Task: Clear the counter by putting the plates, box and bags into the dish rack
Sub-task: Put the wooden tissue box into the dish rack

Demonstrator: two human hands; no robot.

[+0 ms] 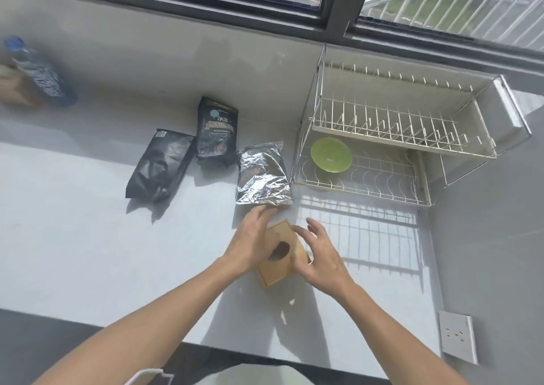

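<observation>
A tan box with a dark oval hole in its top sits on the white counter, just in front of me. My left hand lies against its left side and my right hand against its right side, fingers spread on both. Behind the box lies a silver foil bag. Farther left are a printed black bag and a plain black bag. The two-tier wire dish rack stands at the right, with a green plate on its lower shelf.
A blurred plastic bottle lies at the far left of the counter. A window runs along the back wall. A grey wall with a white socket closes off the right side. The counter's dark front edge is near my body.
</observation>
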